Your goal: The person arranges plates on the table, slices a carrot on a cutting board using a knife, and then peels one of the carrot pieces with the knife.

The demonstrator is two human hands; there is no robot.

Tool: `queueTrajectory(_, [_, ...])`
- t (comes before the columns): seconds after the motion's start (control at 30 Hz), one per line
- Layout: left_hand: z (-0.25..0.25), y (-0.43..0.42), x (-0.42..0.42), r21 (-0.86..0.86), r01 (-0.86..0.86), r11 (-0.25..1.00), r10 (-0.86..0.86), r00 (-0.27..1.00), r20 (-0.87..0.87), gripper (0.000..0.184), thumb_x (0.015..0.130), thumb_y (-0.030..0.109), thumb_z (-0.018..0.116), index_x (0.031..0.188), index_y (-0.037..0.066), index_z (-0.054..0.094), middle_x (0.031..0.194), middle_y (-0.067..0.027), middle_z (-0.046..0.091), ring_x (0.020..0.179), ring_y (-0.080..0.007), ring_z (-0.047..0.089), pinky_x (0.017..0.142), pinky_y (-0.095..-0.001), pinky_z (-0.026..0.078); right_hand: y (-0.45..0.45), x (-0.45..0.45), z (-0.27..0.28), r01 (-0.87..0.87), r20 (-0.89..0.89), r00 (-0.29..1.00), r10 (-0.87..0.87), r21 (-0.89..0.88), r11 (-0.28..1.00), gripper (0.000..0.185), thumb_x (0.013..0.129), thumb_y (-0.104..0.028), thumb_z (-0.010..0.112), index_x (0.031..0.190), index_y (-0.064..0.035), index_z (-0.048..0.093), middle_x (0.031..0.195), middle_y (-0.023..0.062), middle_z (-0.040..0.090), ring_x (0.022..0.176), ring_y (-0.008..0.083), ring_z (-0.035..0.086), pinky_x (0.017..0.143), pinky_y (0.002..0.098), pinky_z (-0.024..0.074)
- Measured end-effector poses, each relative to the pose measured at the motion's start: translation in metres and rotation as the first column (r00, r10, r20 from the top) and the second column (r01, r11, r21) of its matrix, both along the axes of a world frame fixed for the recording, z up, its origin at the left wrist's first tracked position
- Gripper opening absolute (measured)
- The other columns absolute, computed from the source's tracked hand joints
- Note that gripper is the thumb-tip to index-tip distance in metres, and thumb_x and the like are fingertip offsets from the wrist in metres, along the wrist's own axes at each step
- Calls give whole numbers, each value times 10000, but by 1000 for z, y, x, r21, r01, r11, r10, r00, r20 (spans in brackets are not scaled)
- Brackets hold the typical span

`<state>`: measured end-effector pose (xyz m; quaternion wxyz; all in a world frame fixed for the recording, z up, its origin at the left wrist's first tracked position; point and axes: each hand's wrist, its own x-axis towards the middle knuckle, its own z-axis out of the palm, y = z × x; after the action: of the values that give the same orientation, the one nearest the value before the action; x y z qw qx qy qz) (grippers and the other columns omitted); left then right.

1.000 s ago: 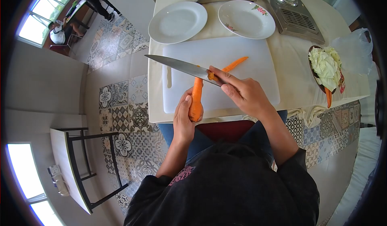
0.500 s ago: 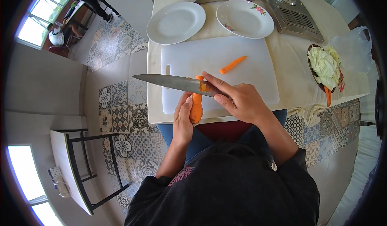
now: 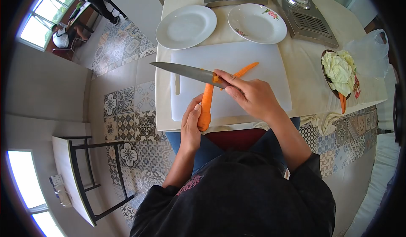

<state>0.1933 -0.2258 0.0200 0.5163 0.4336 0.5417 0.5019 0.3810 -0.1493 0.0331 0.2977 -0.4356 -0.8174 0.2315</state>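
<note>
Left hand [image 3: 191, 120] has its fingers wrapped around a carrot [image 3: 206, 106]: solid orange, slightly ridged, thick rounded end toward the body, narrower end pointing away over the near part of the board. Right hand [image 3: 253, 95] has its fingers closed on the handle of a chef's knife [image 3: 182, 71], index finger stretched toward the heel of the blade; handle mostly hidden in the grip. Blade is long, smooth grey metal, tapering to a point at left, lying crosswise at the carrot's narrow end; can't tell if the edge is touching. Damp-looking orange peelings [image 3: 216, 79] cling to the blade near the heel. Cutting board [image 3: 270, 57] is white, matte, rectangular with rounded corners and a slot handle at left. On it, beyond the right hand: a slim tapered carrot piece [image 3: 247, 69]. Board sits on a bench [image 3: 308, 74] under creased cream cloth. Past the board, side by side: a glossy plain white plate [image 3: 186, 27] and a white plate with pink flowers [image 3: 256, 23]. Right side: dark oval bowl [image 3: 323, 70] with crinkled pale-green cabbage leaves [image 3: 338, 71] and orange carrot sticks [image 3: 342, 104] poking out the near end, beside a thin translucent plastic bag [image 3: 372, 53]. Far right corner: slotted brushed-metal base [image 3: 313, 23] with a shiny round column foot.
</note>
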Motion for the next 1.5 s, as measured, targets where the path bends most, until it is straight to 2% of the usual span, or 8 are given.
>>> queueTrajectory(0.3, [-17,15,-5,-35,7,999,10,887,461,492,1023,319,261,1375,19,428,661,-63,452,550,-115,366,501,-251,295,-20,-2,5,-80,-107,992,62,-180,980,546,928,-345,584,1425,-200,409,624,97,598,532,257,606,528,353,465])
queueTrajectory(0.53, [-3,11,1,116,-25,993,42,987,-152,554,833,-76,584,1362,39,467,1287,-61,552,928,-118,553,751,-240,486,-41,-13,11,-186,-27,983,184,-125,975,573,916,-338,592,1441,-206,404,618,71,601,504,243,588,517,347,468])
queueTrajectory(0.63, [3,9,3,55,-57,997,56,998,19,512,854,-63,558,1351,36,481,1334,-47,540,941,-122,558,735,-237,488,-40,-15,9,-187,12,982,189,-81,979,555,911,-335,595,1428,-214,434,623,66,603,491,247,572,515,345,466])
queueTrajectory(0.73, [2,5,-3,-36,4,999,6,963,269,439,904,-15,501,1341,33,494,1291,-37,558,905,-118,560,672,-225,477,-36,-17,4,-172,-4,985,173,51,984,516,909,-328,596,1400,-221,481,621,59,597,494,245,567,510,352,464])
queueTrajectory(0.9, [2,4,6,63,-26,998,28,999,-34,406,978,140,383,1360,47,484,963,-6,539,692,-73,457,545,-199,365,-34,-17,3,-153,11,988,152,98,983,483,909,-310,595,1379,-242,510,664,42,619,529,234,582,498,348,466])
queueTrajectory(1.0, [3,5,7,25,-28,999,23,985,173,484,1030,351,286,1372,58,464,772,12,461,560,-68,350,500,-208,273,-32,-15,5,-150,76,987,145,61,987,486,908,-303,598,1383,-258,505,700,32,641,518,227,577,487,334,464])
queueTrajectory(1.13, [-11,3,3,26,-30,999,23,967,255,478,1028,353,298,1340,32,468,712,-20,472,558,-85,371,494,-224,277,-28,-19,-11,-93,-51,993,104,186,978,479,910,-294,596,1380,-271,506,647,30,619,471,222,550,470,330,450])
queueTrajectory(1.5, [-5,6,3,-54,-10,998,33,894,447,452,1032,356,293,1260,16,486,643,-47,460,517,-104,355,488,-244,277,-13,-2,9,-70,-21,997,69,-48,996,480,940,-285,563,1407,-281,458,759,47,689,538,245,613,524,337,485])
